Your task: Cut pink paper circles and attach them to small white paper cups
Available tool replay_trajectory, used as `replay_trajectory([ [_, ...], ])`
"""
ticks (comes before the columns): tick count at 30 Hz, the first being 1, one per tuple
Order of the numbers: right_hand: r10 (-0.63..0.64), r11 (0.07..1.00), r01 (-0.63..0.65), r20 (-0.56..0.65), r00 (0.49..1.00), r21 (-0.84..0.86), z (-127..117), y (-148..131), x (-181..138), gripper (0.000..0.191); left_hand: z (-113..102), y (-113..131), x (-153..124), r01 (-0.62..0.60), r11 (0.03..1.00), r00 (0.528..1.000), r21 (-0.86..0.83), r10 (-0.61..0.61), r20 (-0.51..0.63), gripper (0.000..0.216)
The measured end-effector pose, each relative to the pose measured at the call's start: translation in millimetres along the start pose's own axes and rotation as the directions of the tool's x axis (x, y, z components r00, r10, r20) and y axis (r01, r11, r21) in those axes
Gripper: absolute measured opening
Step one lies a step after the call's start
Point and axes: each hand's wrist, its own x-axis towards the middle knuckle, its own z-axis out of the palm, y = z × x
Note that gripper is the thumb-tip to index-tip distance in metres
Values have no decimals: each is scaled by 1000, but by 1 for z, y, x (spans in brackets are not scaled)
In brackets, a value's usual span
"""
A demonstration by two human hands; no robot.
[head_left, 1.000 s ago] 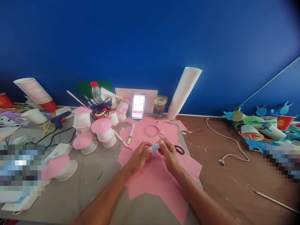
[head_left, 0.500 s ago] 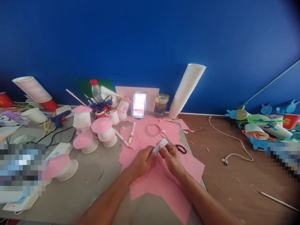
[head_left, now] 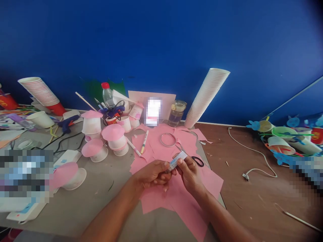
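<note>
My left hand and my right hand meet over a spread of pink paper sheets at the table's middle. Between them is a small white and blue glue stick, tilted up to the right. The right hand's fingers wrap its body. The left hand's fingertips pinch its lower end. Black-handled scissors lie just beyond the right hand on the paper, and a metal ring lies farther back.
White cups topped with pink discs stand left of the paper, with two markers beside them. A tall leaning stack of white cups, a glass jar and a bottle stand by the blue wall. A white cable lies right.
The glue stick has tilted from nearly level to pointing up and right. Both hands have shifted slightly toward me and right; the left fingers now pinch the stick's lower end.
</note>
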Motion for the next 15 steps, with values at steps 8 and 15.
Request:
replay_trajectory([
  [8, -55, 993, 45, -90, 994, -107, -3, 5, 5, 33, 11, -1, 3, -143, 930, 964, 340, 208, -163, 40],
  [15, -69, 980, 43, -128, 989, -196, -7, 2, 7, 34, 17, -2, 3, -19, 715, 883, 699, 341, -324, 24],
])
